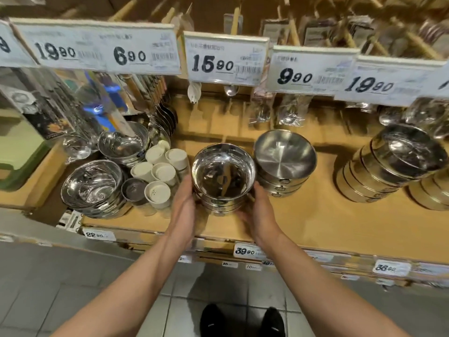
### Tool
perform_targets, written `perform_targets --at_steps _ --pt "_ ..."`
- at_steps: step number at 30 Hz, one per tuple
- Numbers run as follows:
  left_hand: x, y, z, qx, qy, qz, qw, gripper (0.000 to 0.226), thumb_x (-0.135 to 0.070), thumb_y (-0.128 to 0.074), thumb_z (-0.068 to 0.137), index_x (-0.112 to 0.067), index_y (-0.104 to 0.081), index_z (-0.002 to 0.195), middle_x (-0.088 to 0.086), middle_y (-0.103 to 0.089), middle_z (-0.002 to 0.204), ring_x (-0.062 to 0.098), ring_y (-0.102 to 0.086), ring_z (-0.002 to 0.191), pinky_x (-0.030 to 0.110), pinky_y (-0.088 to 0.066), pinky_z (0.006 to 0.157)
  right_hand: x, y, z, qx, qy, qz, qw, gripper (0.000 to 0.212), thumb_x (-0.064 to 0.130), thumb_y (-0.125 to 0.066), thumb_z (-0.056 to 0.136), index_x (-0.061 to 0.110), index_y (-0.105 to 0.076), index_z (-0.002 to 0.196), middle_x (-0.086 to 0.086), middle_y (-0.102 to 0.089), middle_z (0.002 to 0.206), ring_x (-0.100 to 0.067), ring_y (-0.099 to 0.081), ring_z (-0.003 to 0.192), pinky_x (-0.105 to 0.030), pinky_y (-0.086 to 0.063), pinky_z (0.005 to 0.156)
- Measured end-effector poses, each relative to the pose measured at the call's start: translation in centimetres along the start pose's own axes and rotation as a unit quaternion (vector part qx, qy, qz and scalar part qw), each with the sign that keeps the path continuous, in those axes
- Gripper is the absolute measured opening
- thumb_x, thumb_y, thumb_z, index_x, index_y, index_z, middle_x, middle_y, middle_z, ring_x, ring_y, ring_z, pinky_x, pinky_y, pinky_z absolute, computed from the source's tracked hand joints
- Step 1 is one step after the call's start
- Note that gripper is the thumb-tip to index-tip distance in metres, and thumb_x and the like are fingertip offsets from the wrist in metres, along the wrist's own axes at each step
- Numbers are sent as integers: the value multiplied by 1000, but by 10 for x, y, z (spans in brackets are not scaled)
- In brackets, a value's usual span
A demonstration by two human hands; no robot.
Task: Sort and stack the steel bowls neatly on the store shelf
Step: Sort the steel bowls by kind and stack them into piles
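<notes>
Stood before a wooden store shelf [303, 222], arms stretched forward; cupped a short stack of shiny steel bowls [223, 176] between both hands near the front middle of the board. Pressed against the stack's left side with the left hand [183, 203], fingers fairly straight and running up along the bowls' wall; wrapped round the lower right side with the right hand [258, 210], fingers curved under the bottom bowls, their tips hidden behind the metal. Sat upright, that stack, mouth up, seemingly resting on the shelf, though contact underneath too hidden to tell; mirrored the surroundings in the top bowl.

Just beside it on the right, a second stack of brushed steel bowls [284, 161], top bowl tilted toward the camera; apparently a narrow gap between the two stacks, too tight to be sure. Well apart on the far right, a tall leaning stack of gold-banded bowls [388, 166]. On the left, a cluster of white-capped shakers [160, 173], just beside the left hand; further left, a pile of polished bowls [93, 186] near the shelf's front edge, and another such pile [124, 144] behind it.

Overhead, a row of price tags [226, 60] reading 19.90, 6.90, 15.90, 9.90, 19.90; behind them, hanging packaged utensils [289, 113], blurred. Below, grey floor tiles [73, 288] and two black shoes [243, 322].
</notes>
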State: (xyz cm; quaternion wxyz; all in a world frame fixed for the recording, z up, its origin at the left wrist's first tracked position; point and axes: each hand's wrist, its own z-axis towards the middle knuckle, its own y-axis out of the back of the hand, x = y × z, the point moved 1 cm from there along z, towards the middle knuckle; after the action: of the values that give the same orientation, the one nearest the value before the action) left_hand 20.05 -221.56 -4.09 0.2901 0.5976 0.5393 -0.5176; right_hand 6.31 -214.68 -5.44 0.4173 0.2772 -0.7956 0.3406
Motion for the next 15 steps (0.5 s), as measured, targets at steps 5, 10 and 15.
perform_targets --at_steps 5,10,15 --pt "30 1 -23 -94 48 40 994 40 -39 -46 101 -22 -59 135 3 -62 139 24 -54 132 53 -39 116 -4 14 -10 -12 -41 -45 998 39 38 -35 107 47 -71 98 18 -74 108 0 -67 100 -30 -54 86" --pt "55 -15 -74 -85 122 107 983 18 -36 -52 94 -29 -65 103 5 -65 116 31 -61 112 56 -49 103 3 71 -56 -80 -88 -28 992 29 34 -40 107 19 -64 115 1 -68 107 -16 -65 104 -43 -54 97" --pt "51 -77 -88 20 96 125 987 22 -27 -53 102 -10 -63 111 3 -62 93 19 -59 83 41 -51 82 48 154 -102 -154 -69 -31 985 31 20 -43 105 15 -72 94 5 -71 70 -5 -68 62 -26 -55 66"
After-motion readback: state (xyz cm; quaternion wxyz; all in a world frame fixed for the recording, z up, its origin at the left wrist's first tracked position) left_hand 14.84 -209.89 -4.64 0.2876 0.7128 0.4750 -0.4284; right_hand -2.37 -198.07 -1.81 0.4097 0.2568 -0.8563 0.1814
